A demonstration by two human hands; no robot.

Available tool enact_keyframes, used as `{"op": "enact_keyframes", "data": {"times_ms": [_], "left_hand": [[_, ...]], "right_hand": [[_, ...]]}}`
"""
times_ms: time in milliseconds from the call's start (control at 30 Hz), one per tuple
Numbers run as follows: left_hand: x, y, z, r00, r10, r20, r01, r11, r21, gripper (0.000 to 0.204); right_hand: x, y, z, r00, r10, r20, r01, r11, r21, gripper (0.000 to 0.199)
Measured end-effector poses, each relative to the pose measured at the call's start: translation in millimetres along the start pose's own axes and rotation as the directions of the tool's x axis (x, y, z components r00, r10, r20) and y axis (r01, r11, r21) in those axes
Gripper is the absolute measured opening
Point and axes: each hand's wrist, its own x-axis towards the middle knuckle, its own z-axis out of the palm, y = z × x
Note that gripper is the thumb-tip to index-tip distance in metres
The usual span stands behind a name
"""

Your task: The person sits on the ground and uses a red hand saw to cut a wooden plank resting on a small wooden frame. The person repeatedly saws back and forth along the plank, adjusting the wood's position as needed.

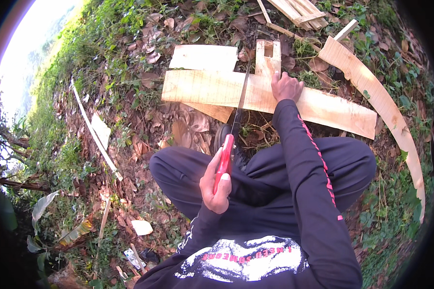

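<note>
A long pale wooden board (202, 89) lies crosswise in front of my folded legs. My left hand (216, 185) is closed round the red handle of a handsaw (241, 98). Its narrow blade points away from me and crosses the board left of the middle. I cannot tell how deep the blade sits in the wood. My right hand (287, 87) bears down on the board right of the blade, its fingers bent at the far edge. Beneath or behind the board stands a wooden block with a square hole (268, 57). A flat offcut (202, 58) lies behind the board's left part.
Another wood piece (210, 111) pokes out under the board's near edge. A long curved-looking plank (371, 82) runs down the right side, and stacked strips (299, 12) lie at the far side. A thin pole (94, 130) rests at left among leaves and grass. My knees flank the saw.
</note>
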Motion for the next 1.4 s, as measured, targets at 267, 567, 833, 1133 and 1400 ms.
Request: {"op": "enact_keyframes", "data": {"times_ms": [267,567,833,1133,1400], "left_hand": [[21,-13,14,0.997,0.062,-0.049,-0.062,0.998,0.018,0.049],[-29,19,7,0.999,0.033,-0.012,-0.03,0.983,0.181,0.051],[74,-11,46,0.997,0.047,-0.058,-0.038,0.987,0.155,0.046],[15,15,21,1.0,0.015,-0.013,-0.013,0.986,0.164,0.047],[0,32,23,0.999,-0.017,0.033,0.011,0.987,0.16,0.05]], "right_hand": [[-1,-1,1,1.0,-0.009,-0.004,0.009,1.0,0.008,0.053],[0,1,5,0.999,0.025,-0.02,-0.024,0.999,0.027,0.055],[0,1,1,0.999,0.035,0.023,-0.037,0.996,0.085,0.057],[0,3,8,0.998,0.053,-0.029,-0.049,0.993,0.105,0.052],[1,7,10,0.993,0.071,-0.097,-0.059,0.99,0.126,0.049]]}}
